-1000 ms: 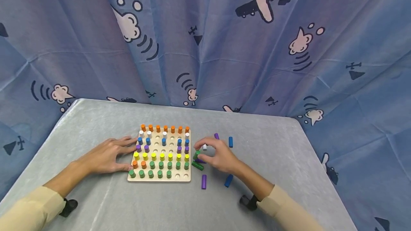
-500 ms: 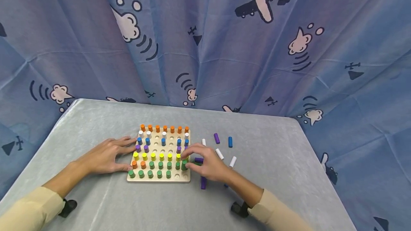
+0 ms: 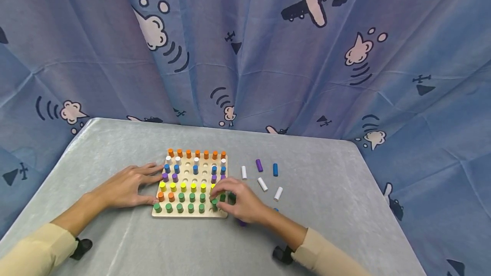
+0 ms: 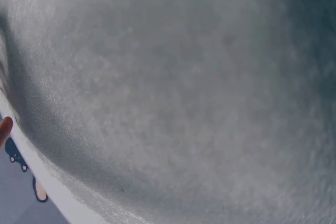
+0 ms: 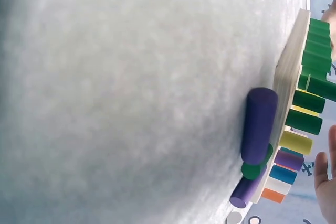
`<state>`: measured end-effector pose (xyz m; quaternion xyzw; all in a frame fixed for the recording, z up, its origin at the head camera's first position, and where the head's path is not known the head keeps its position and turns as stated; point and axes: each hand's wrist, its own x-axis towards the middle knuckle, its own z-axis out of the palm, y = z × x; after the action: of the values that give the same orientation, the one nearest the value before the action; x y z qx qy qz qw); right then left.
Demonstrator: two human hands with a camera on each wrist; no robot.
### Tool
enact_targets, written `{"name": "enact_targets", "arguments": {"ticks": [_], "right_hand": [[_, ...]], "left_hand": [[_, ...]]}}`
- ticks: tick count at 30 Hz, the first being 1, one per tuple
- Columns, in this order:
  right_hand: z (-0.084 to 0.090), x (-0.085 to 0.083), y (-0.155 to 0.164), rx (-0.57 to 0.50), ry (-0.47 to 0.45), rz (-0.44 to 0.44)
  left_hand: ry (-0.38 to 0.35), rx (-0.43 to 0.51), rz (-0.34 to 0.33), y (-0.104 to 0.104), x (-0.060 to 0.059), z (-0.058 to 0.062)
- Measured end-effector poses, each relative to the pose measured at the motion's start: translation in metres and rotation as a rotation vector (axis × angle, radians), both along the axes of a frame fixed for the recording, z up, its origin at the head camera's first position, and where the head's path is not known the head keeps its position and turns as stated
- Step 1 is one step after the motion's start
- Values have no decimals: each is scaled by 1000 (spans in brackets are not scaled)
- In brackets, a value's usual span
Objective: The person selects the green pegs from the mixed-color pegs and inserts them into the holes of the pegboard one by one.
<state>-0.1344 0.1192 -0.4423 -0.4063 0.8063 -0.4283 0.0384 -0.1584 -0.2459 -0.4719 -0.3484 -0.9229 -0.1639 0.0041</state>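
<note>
A wooden pegboard (image 3: 180, 215) lies on the table, filled with rows of coloured pegs. Thumb and fingers spread, my left hand (image 3: 128, 185) rests along the board's left edge. Over the front right corner, my right hand (image 3: 243, 201) pinches a green peg (image 3: 214, 205) at a hole in the front row. That green peg (image 5: 321, 88) leans a little in the right wrist view, while two of the right fingers (image 5: 321, 174) show at the edge. The left wrist view has mostly tabletop and one fingertip (image 4: 5, 128).
Right of the board lie loose white pegs (image 3: 262, 184), a purple peg (image 3: 259, 165) and a blue peg (image 3: 275, 169). More purple pegs (image 5: 259, 127) and a green peg (image 5: 252, 170) lie close beside the board, mostly hidden under the right hand in the head view. A patterned curtain (image 3: 245, 54) hangs behind.
My right hand carried a green peg from beside the board to the right end of the second row, then moved to the front row with a green peg. The left hand stayed put.
</note>
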Motion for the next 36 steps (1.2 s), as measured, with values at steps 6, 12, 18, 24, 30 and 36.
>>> {"name": "enact_targets", "arguments": {"ticks": [6, 12, 18, 24, 30, 36], "right_hand": [[-2, 1, -3, 2, -11, 6], [-5, 0, -6, 8, -17, 12], [-6, 0, -8, 19, -35, -3], [-7, -1, -7, 21, 1, 18], [-8, 0, -7, 27, 13, 16], [-6, 2, -5, 40, 8, 13]], "left_hand": [[9, 5, -4, -1, -1, -2], [13, -1, -6, -1, -2, -3], [14, 9, -7, -1, -2, -2], [27, 12, -8, 0, -3, -3], [31, 10, -6, -1, -3, -4], [23, 11, -3, -1, -2, -4]]}}
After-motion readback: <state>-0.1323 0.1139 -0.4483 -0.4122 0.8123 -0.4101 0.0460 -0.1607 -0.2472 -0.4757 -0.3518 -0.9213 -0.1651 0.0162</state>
